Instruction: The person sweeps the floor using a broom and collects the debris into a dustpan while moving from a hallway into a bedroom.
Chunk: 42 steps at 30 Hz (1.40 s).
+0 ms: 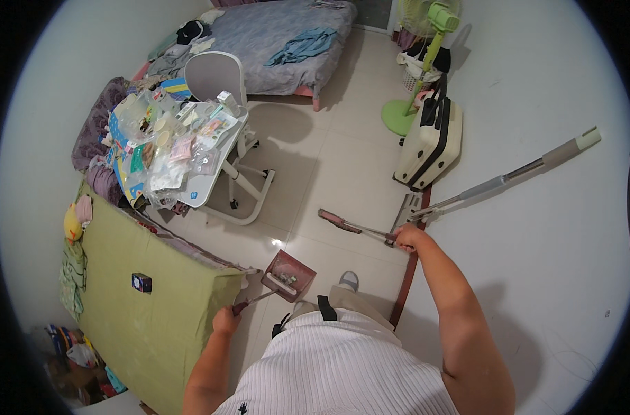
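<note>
My left hand [226, 321] grips the handle of a red long-handled dustpan [300, 265], down on the tiled floor by the corner of the green-covered bed. Some small debris [287, 278] lies in its pan. In my right hand [411, 237] is the handle of a broom [339, 220], held out near the right wall. The broom's dark red head with grey bristles points left, over the floor beyond the dustpan; whether it touches the tiles I cannot tell. Behind my right hand, a flat mop [482, 190] leans on the wall, its head near the baseboard.
A cream suitcase [452, 132] and a green standing fan [398, 118] stand along the right wall. To the left is a white desk [206, 184] heaped with packages and cups, beside a chair [214, 78]. A green-covered bed [174, 321] borders my left side; another bed [252, 31] stands beyond.
</note>
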Tool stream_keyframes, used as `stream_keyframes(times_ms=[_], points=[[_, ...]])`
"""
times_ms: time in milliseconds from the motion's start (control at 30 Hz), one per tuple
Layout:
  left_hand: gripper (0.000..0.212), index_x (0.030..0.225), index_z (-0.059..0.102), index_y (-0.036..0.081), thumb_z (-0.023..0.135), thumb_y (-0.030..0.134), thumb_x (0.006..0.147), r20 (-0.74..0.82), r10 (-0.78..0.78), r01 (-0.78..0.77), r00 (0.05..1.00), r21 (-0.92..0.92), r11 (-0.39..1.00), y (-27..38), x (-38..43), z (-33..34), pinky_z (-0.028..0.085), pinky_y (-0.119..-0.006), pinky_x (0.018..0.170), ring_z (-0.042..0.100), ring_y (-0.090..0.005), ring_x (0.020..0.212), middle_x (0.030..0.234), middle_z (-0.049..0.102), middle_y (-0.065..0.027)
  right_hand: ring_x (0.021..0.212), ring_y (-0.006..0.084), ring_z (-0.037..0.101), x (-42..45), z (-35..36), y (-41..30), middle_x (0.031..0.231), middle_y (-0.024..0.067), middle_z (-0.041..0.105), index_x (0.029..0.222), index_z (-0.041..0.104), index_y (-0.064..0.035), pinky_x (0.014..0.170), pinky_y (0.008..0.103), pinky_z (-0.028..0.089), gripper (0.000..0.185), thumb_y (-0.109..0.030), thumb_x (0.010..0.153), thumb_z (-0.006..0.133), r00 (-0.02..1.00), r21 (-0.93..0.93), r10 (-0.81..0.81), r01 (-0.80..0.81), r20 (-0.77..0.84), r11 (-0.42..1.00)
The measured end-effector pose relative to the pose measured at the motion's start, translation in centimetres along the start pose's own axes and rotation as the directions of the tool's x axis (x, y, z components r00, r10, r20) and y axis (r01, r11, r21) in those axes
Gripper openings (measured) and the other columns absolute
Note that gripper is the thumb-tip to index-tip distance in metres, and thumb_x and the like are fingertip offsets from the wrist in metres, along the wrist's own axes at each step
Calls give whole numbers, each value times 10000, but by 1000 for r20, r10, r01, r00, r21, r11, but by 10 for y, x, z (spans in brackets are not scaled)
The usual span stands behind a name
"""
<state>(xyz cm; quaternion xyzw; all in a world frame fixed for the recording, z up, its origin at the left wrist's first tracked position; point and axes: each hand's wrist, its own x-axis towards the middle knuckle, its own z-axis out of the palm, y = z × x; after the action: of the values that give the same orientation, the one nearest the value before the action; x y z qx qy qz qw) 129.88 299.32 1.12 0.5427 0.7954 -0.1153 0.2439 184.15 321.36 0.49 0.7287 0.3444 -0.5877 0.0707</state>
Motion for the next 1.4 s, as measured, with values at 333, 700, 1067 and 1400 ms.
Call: stream_keyframes(times_ms=[333, 700, 1067, 1400], points=[[218, 810, 603, 82, 552, 250, 681, -32, 44, -45, 999, -34, 998, 52, 20, -25, 467, -423, 619, 583, -337, 712, 754, 603, -166, 432, 109, 408, -58, 37, 99, 614, 66, 477, 1128, 398, -54, 352, 235, 314, 437, 45, 718, 514, 998, 531, 60, -70, 36, 844], [221, 814, 587, 74, 555, 246, 680, 3, 109, -109, 994, -47, 993, 119, 50, -30, 464, -432, 653, 583, -335, 748, 770, 604, -163, 451, 167, 432, -57, 122, 105, 524, 53, 411, 599, 425, -17, 383, 277, 366, 153, 45, 716, 501, 991, 983, 15, -134, 133, 122], [269, 943, 597, 116, 566, 197, 688, 48, 50, -48, 998, -31, 998, 148, 69, -19, 473, -419, 689, 585, -320, 811, 870, 608, -156, 448, 177, 450, -8, 151, -14, 531, 81, 443, 586, 424, -27, 401, 278, 395, 161, 45, 706, 505, 968, 969, -102, -215, 228, 120], [259, 936, 606, 126, 573, 194, 689, 69, 17, -19, 997, 19, 1000, 150, 79, -20, 478, -398, 706, 588, -303, 832, 888, 610, -144, 446, 153, 439, 6, 95, 46, 552, 65, 453, 626, 430, -4, 406, 257, 369, 140, 43, 713, 529, 927, 976, -306, -197, 215, 91]])
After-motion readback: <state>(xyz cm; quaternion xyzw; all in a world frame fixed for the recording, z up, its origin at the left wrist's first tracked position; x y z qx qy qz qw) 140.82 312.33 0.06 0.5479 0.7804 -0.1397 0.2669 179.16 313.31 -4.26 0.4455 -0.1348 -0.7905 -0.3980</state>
